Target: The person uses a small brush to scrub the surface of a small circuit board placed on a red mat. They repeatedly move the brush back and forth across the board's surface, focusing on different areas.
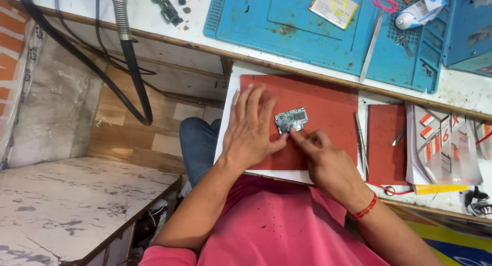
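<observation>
A small green circuit board [291,119] lies on a red mat [328,107] set on a pull-out white shelf. My left hand [251,130] rests flat on the mat, fingers spread, its thumb against the board's lower left edge. My right hand [328,161] is curled with its index fingertip pressing on the board's lower edge; a red thread bracelet circles that wrist. Neither hand holds a tool.
Tweezers [361,142] lie at the red mat's right edge, beside a smaller red pad [385,143] and a stack of papers [445,145]. A blue work mat [307,30] on the bench above carries tweezers, a battery and rubber bands. Black cables [130,66] hang at left.
</observation>
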